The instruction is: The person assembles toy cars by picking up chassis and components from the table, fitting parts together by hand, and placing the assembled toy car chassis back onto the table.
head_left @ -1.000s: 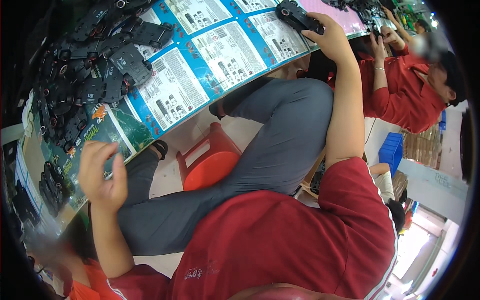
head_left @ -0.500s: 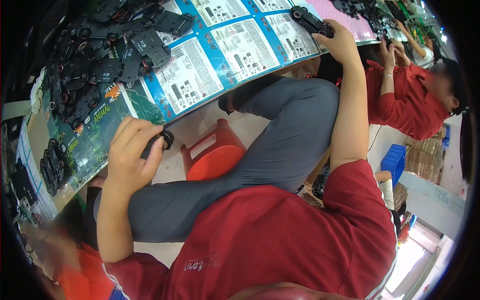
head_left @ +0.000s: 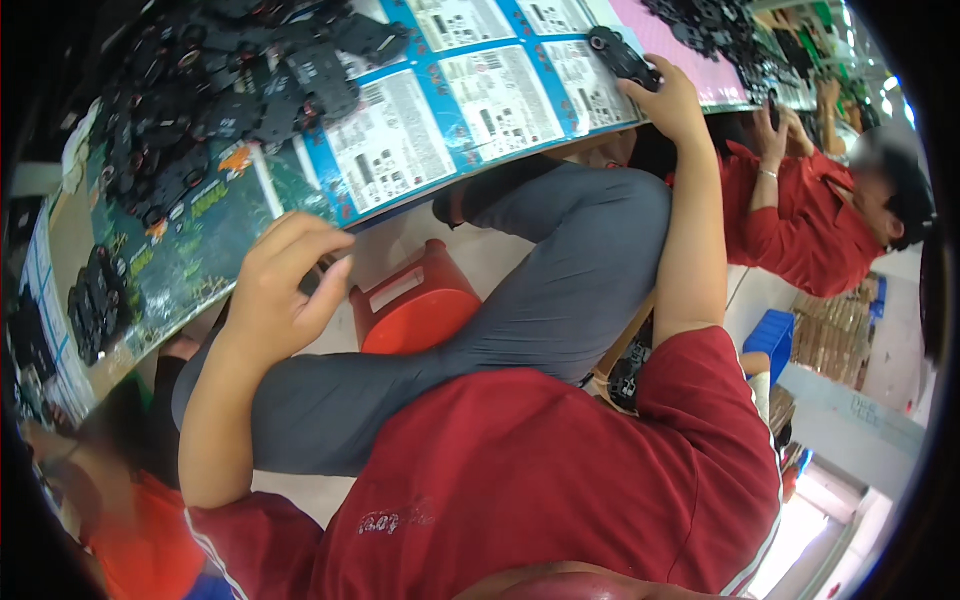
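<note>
Fingers of my right hand (head_left: pixel 672 100) clamp a flat black plastic chassis piece (head_left: pixel 620 55) on the bench (head_left: pixel 400 150), its long axis running ten to four o'clock. My left hand (head_left: pixel 280 285) hovers at the bench edge, fingers curled together; whether they hold anything I cannot tell. A heap of black parts (head_left: pixel 220 90) lies at eleven o'clock from it.

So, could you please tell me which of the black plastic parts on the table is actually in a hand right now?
The lone black part at the table's far right edge: the right hand grips it, while the others lie untouched in the heap.
</note>
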Demonstrator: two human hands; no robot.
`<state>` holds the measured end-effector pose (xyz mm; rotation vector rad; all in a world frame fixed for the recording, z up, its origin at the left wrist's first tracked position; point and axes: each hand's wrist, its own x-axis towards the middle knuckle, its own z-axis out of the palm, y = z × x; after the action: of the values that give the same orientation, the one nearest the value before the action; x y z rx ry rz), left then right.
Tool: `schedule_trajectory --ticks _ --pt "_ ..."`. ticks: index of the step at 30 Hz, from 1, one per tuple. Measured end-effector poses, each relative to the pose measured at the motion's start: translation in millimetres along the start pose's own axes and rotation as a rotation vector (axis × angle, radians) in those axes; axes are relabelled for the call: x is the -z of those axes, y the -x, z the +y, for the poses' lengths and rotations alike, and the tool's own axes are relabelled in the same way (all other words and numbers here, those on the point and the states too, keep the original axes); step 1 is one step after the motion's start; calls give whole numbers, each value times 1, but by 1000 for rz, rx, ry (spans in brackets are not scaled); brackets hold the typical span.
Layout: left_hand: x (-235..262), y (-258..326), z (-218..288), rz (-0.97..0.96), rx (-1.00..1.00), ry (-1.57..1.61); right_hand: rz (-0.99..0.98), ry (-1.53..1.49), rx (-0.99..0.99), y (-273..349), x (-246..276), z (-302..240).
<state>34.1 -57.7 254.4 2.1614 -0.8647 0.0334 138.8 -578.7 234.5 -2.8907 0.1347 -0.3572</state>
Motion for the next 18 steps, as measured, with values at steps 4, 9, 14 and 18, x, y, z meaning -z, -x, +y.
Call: schedule_trajectory --ticks 4,9,14,18 --pt "-12 -4 7 -45 171 253 73 -100 71 12 17 -37" --pt "-36 -2 10 -161 327 533 -35 -501 142 92 27 -178" --pt "-50 9 5 -25 644 1461 -111 -719 433 140 -3 -275" --pt "-29 4 5 363 620 1538 -37 -722 557 153 -19 -305"
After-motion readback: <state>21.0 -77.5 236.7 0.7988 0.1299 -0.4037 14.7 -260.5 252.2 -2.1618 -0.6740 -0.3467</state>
